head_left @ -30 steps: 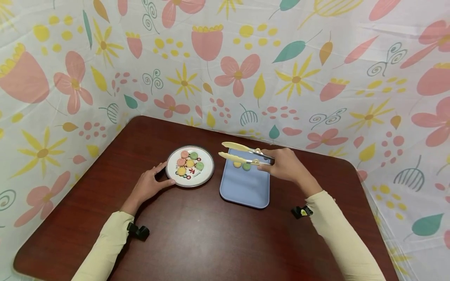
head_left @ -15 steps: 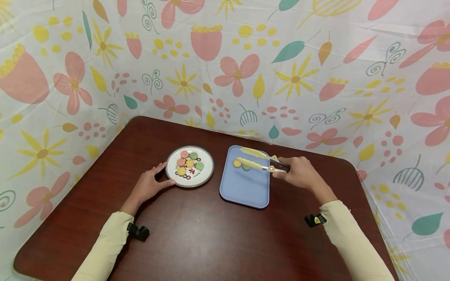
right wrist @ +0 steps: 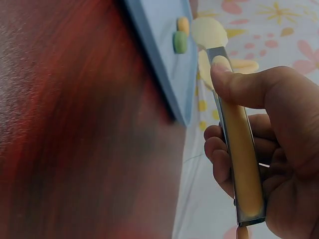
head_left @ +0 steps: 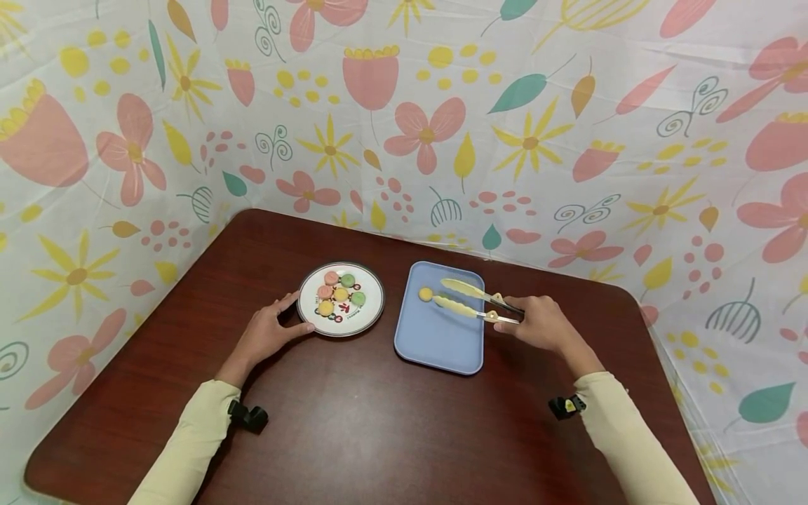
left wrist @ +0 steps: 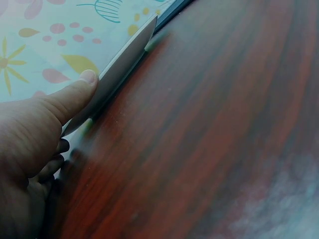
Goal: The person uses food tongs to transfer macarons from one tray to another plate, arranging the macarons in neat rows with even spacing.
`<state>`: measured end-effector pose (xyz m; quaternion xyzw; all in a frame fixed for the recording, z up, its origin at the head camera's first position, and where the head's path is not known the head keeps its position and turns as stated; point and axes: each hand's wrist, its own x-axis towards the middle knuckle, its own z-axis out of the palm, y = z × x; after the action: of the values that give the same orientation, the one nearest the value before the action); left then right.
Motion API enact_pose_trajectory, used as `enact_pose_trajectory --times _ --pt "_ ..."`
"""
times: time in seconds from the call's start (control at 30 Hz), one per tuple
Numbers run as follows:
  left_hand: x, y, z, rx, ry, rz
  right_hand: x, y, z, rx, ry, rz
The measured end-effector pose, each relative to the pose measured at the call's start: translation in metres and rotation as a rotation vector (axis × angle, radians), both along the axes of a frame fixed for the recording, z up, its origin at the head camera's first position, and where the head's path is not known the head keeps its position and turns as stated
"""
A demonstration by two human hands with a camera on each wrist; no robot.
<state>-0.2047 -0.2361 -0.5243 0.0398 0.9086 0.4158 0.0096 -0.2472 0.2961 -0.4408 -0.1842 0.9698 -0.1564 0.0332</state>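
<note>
My left hand (head_left: 268, 340) holds the left rim of a round white plate (head_left: 369, 312), thumb at its front edge; the thumb lies against the plate's edge in the left wrist view. Several pink, yellow and green macarons (head_left: 341, 294) sit on the plate. My right hand (head_left: 544, 322) grips tongs (head_left: 463, 298) with cream-coloured tips, spread apart with nothing between them, over a blue tray (head_left: 435, 344). On that tray lies a yellow macaron (head_left: 426, 294). A green macaron (right wrist: 180, 43) beside it shows in the right wrist view, but the tongs mostly hide it in the head view.
Everything stands on a dark reddish-brown table (head_left: 353, 421) with rounded corners. Flower-patterned cloth (head_left: 429, 105) hangs behind the table and along its sides. A narrow strip of tabletop separates the plate from the tray.
My right hand has moved to the right, drawing the tongs from the tray's far left edge back over its right part and lower. The left hand and plate have stayed put.
</note>
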Motion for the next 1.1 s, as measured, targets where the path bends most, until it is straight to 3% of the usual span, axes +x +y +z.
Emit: enact_pose_trajectory --times 0.43,1.1 --pt "-0.001 0.001 -0.002 -0.002 0.004 0.002 0.001 0.008 -0.016 0.03 -0.007 -0.017" --pt "0.0 -0.001 -0.002 -0.006 0.006 0.005 0.0 0.008 -0.018 0.025 0.007 0.0"
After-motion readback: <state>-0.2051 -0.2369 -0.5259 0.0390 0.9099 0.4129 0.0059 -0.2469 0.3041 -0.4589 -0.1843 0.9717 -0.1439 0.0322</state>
